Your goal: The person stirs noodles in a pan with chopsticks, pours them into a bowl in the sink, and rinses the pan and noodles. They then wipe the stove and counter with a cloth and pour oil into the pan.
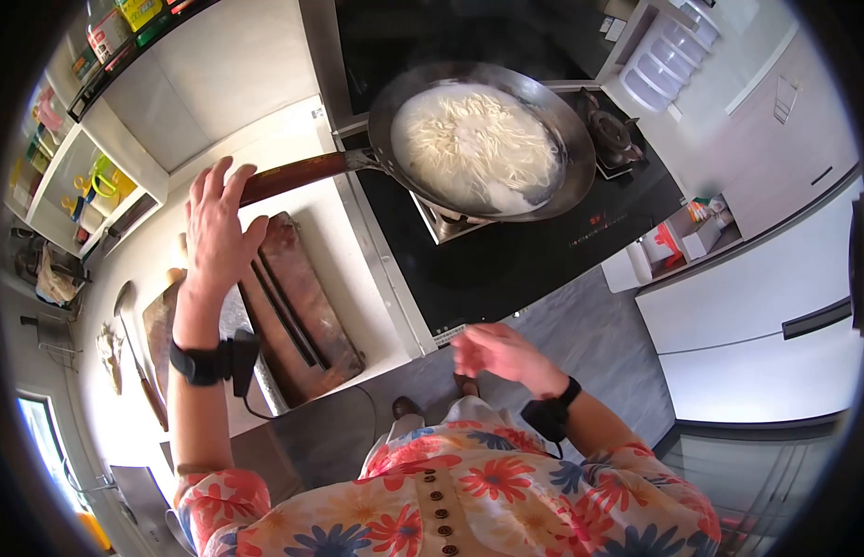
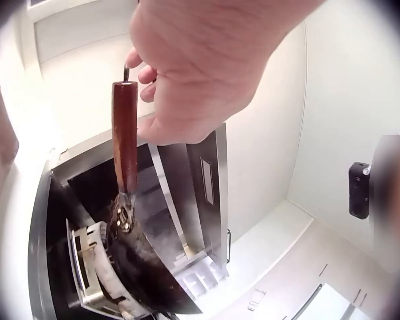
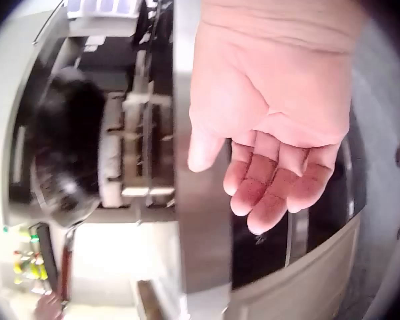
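Note:
A dark wok [image 1: 573, 139] on the stove holds pale noodles [image 1: 474, 139] in cloudy, whitish liquid. Its brown wooden handle [image 1: 297, 176] points left toward my left hand [image 1: 214, 227]. The fingers of that hand are extended and the thumb is spread apart, right at the handle's end. In the left wrist view the whole handle [image 2: 125, 137] shows, with no fingers wrapped round it. My right hand [image 1: 497, 355] hovers in front of the counter edge. In the right wrist view its palm [image 3: 267, 113] faces the camera, fingers loosely bent and holding nothing.
Long black chopsticks [image 1: 288, 316] lie on a reddish-brown board [image 1: 316, 320] on the left counter. A long-handled utensil [image 1: 135, 348] lies farther left. A second burner [image 1: 613, 139] is right of the wok. Shelves with bottles [image 1: 107, 32] stand at upper left.

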`<state>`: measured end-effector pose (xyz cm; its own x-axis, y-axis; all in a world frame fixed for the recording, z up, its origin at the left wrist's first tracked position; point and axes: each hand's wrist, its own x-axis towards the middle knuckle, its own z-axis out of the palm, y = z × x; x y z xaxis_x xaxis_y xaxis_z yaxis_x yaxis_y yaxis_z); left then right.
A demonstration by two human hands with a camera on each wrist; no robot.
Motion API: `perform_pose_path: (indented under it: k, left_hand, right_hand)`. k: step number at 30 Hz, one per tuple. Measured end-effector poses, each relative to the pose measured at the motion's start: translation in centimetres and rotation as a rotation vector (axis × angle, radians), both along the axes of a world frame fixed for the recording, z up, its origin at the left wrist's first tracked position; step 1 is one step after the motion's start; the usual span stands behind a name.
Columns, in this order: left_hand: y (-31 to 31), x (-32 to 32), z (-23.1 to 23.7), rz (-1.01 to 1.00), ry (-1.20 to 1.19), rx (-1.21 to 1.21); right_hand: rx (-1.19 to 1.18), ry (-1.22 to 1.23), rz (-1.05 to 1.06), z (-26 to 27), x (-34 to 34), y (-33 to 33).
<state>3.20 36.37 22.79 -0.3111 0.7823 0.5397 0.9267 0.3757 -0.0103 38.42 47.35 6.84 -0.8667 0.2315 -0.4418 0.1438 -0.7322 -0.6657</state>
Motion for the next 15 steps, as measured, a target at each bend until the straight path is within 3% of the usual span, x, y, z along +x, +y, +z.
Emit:
perform_pose_path:
  k: [1,4,8,9,11,15]
  left_hand:
    - [0.5,-0.6,0.2,-0.001,-0.001,0.004]
    - [2.0,-2.4,0.4,0.051,-0.193,-0.294]
    - [3.1,-2.4,1.6,0.111,-0.254,-0.385]
    - [3.1,-2.4,1.8,0.082,-0.261,-0.41]
    - [3.0,-2.3,1.9,0.058,-0.267,-0.434]
    - [2.2,0.2,2.3,0.027,-0.344,-0.528]
  right_hand:
    - [0.006,0.082,0.045,0.9,-2.5,-0.1]
    - [0.035,0.223,0.095,4.1,-10.5,-0.2]
    - [-0.095,0.343,-0.036,4.9,-20.2,0.1]
    - [-0.097,0.345,-0.037,5.4,-21.8,-0.2]
    - [-0.167,0.379,-0.245,7.2,-24.5,-1.0]
    - [-0.32,0.61,-0.31,7.9,-26.7,-1.6]
